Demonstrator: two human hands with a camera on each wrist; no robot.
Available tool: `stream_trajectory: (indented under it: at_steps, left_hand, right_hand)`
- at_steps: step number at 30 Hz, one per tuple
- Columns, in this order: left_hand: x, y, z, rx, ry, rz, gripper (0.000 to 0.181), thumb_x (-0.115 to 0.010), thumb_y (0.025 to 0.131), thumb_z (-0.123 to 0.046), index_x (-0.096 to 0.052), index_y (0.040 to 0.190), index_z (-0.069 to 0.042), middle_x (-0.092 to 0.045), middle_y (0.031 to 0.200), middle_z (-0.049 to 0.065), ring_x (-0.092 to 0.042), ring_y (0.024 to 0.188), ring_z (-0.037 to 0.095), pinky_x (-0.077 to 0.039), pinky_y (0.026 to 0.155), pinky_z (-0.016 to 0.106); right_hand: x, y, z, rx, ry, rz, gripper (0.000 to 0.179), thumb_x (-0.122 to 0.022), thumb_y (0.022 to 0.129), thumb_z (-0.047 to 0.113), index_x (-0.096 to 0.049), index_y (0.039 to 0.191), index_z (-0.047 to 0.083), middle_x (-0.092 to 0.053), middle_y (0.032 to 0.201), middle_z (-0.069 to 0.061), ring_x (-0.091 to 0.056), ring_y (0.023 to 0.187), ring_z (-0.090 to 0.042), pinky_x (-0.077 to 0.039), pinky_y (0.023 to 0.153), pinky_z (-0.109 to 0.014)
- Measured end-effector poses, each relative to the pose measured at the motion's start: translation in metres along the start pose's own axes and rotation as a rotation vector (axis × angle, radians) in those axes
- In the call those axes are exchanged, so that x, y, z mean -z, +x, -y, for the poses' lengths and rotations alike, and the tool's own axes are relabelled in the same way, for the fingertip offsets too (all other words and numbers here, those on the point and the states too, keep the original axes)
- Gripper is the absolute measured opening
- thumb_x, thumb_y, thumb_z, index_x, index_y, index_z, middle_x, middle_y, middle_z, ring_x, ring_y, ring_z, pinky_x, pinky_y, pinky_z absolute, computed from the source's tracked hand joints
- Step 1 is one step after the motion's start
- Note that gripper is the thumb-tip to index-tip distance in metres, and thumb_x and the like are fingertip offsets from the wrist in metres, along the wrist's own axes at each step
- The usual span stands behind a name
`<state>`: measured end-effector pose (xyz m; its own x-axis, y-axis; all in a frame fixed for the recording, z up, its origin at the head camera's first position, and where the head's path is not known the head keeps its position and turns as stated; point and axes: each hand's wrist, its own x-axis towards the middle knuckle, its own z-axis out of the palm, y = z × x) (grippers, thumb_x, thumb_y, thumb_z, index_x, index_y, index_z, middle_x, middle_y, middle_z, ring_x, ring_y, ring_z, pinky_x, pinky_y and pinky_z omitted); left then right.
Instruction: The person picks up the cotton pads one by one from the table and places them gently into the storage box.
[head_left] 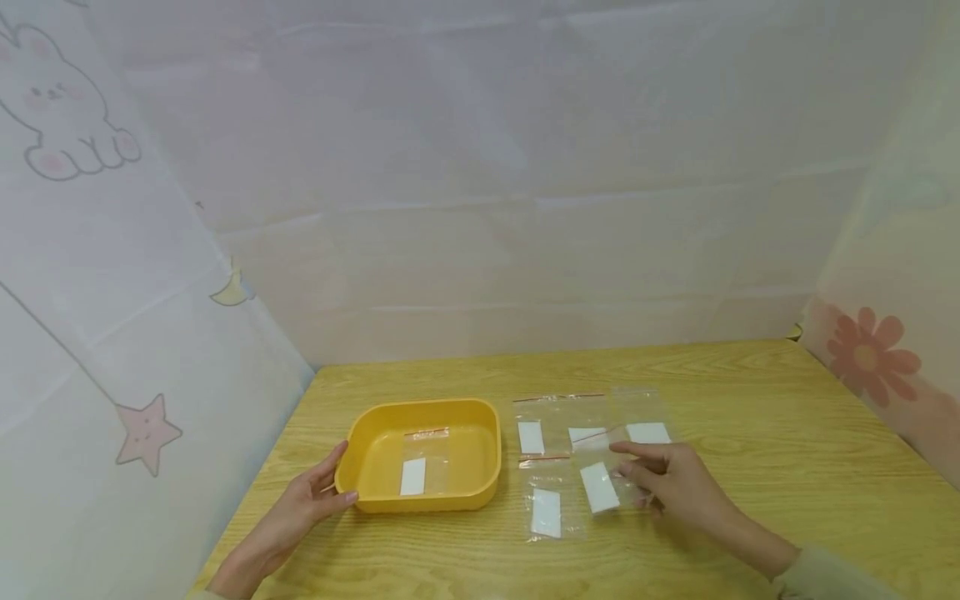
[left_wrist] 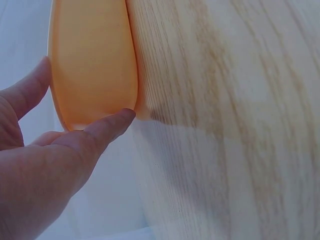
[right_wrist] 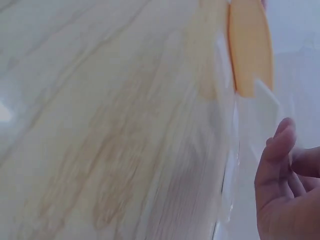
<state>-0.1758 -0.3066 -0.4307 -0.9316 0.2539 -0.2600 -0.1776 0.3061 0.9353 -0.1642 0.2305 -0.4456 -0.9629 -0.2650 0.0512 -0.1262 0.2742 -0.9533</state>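
Pinching a clear bag with a white piece inside, my right grip held it tilted above the bench, to the right of the yellow tub. Four other bags lay just behind it and to its left. My left grip clasped the tub's left end; one more bag lay inside. Pale printed sheets rose around the bench.

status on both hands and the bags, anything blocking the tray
Left hand gripping yellow tray by its left end. Right hand pinching clear bag, white piece inside. One bag in tray, more bags on table. Nothing seen blocking tray's opening.
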Motion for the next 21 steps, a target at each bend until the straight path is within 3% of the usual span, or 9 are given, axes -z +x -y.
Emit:
stream_trajectory:
  at_steps: [3,8,10,12,17,21]
  left_hand:
    - [0.0,0.0,0.0,-0.004,-0.004,0.006,0.092,-0.069,0.105,-0.016,-0.005,0.17,-0.007,-0.01,0.171,0.026,-0.022,0.151,0.052,-0.047,0.111,0.048]
    - [-0.001,-0.001,0.0,-0.017,-0.005,0.021,0.091,-0.068,0.106,-0.016,-0.004,0.17,-0.006,-0.009,0.171,0.026,-0.021,0.152,0.053,-0.047,0.111,0.047]
    - [-0.001,-0.001,0.0,-0.023,-0.004,0.026,0.091,-0.067,0.106,-0.016,-0.003,0.17,-0.006,-0.009,0.171,0.027,-0.02,0.151,0.053,-0.047,0.111,0.047]
    - [-0.001,-0.001,0.0,-0.025,-0.004,0.028,0.091,-0.067,0.106,-0.016,-0.003,0.17,-0.006,-0.009,0.171,0.027,-0.02,0.151,0.053,-0.048,0.111,0.047]
    - [0.0,-0.001,0.0,-0.021,-0.011,0.026,0.091,-0.068,0.106,-0.015,-0.003,0.17,-0.006,-0.008,0.172,0.025,-0.019,0.152,0.052,-0.047,0.111,0.046]
    - [0.0,-0.001,0.0,-0.022,-0.009,0.03,0.091,-0.067,0.106,-0.016,-0.003,0.17,-0.006,-0.008,0.172,0.026,-0.019,0.152,0.052,-0.047,0.112,0.047]
  right_hand:
    - [0.001,0.001,0.001,-0.052,0.116,0.031,0.051,-0.068,0.104,0.007,-0.053,0.148,-0.012,-0.078,0.094,-0.017,-0.071,0.063,-0.021,-0.062,0.056,-0.034]
    - [0.003,0.002,0.003,-0.108,0.276,0.11,0.061,-0.07,0.103,0.01,-0.043,0.156,-0.007,-0.068,0.132,-0.026,-0.074,0.077,-0.021,-0.065,0.075,-0.04]
    - [0.004,0.003,0.005,-0.094,0.313,0.155,0.063,-0.069,0.104,0.01,-0.041,0.158,-0.006,-0.054,0.149,-0.028,-0.073,0.081,-0.022,-0.064,0.079,-0.041]
    - [0.004,0.003,0.006,-0.073,0.347,0.2,0.062,-0.067,0.105,0.009,-0.041,0.159,-0.003,-0.047,0.156,-0.029,-0.073,0.085,-0.022,-0.064,0.082,-0.043]
    - [0.004,0.005,0.011,0.007,0.42,0.313,0.058,-0.061,0.107,0.004,-0.043,0.162,0.005,-0.048,0.159,-0.02,-0.073,0.097,-0.023,-0.062,0.088,-0.044]
    - [0.002,0.008,0.019,0.032,0.453,0.362,0.064,-0.061,0.106,0.001,-0.032,0.163,-0.002,-0.041,0.162,-0.023,-0.073,0.106,-0.025,-0.059,0.095,-0.048]
